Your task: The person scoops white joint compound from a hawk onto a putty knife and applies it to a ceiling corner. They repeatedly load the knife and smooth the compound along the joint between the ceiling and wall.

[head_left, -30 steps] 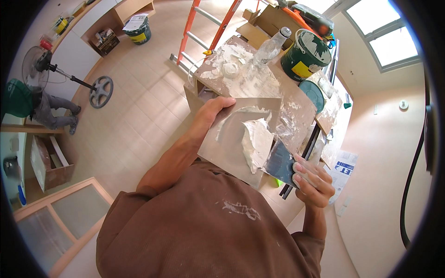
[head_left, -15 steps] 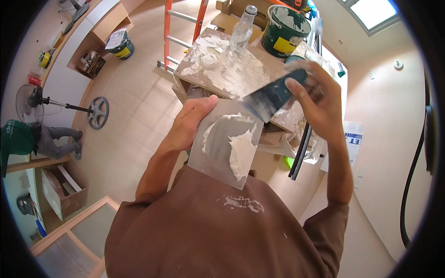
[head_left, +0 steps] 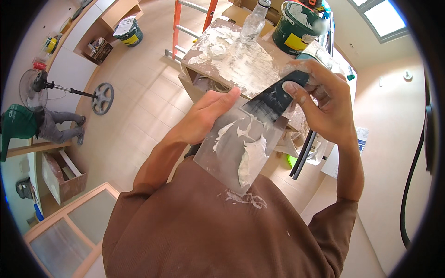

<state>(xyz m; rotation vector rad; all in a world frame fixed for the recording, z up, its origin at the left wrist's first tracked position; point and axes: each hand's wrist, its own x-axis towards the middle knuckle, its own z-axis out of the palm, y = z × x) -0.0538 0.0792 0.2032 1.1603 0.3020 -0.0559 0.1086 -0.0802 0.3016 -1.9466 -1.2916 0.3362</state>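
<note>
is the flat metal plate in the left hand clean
No, the metal plate held by the left hand carries smears of white filler.

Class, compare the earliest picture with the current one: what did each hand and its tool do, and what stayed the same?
The right hand carried its putty knife from the lower edge of the metal plate up to its top edge, blade against it. The left hand kept gripping the plate, and white filler remains on it. The spattered table, bucket and bottle stayed put.

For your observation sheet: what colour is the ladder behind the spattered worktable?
Orange, with silver metal rungs: the ladder shows best in the head view.
</note>
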